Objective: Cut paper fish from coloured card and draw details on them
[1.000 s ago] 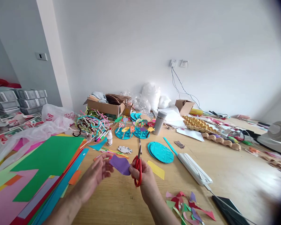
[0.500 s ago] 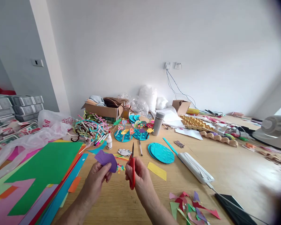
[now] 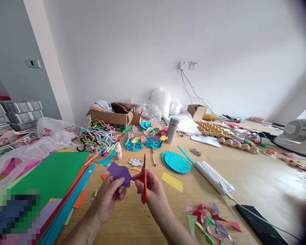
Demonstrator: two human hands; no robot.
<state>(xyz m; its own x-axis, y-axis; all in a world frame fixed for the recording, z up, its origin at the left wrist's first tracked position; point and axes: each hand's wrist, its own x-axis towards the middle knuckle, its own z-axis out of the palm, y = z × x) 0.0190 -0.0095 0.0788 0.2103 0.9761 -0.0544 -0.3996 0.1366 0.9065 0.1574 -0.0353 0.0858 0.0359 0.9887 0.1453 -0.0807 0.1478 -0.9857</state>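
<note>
My left hand (image 3: 113, 190) pinches a piece of purple paper (image 3: 120, 173) with a curved edge between thumb and fingers. In my right hand (image 3: 153, 185) is a pair of red-handled scissors (image 3: 144, 183), with the dark blades pointing up and away from me. My right index fingertip reaches to the paper's right edge; whether it touches is hard to tell. Small coloured bits (image 3: 95, 194) lie left of my left hand. Beyond the hands are a white fish-shaped cutout (image 3: 135, 162), a glue bottle (image 3: 118, 151) and a pen (image 3: 153, 158).
Coloured sheets (image 3: 53, 173) are stacked at left, partly behind a pixelated patch. Blue discs (image 3: 177, 162), yellow paper (image 3: 172, 182), a power strip (image 3: 214, 177) and paper scraps (image 3: 211, 221) lie to the right. Decorated blue discs (image 3: 134, 144) and a grey flask (image 3: 172, 131) stand behind.
My right fingers have moved in to the purple paper's edge. Coloured bits no longer show between my hands; such bits now show left of my left hand. A pixelated patch has appeared lower left.
</note>
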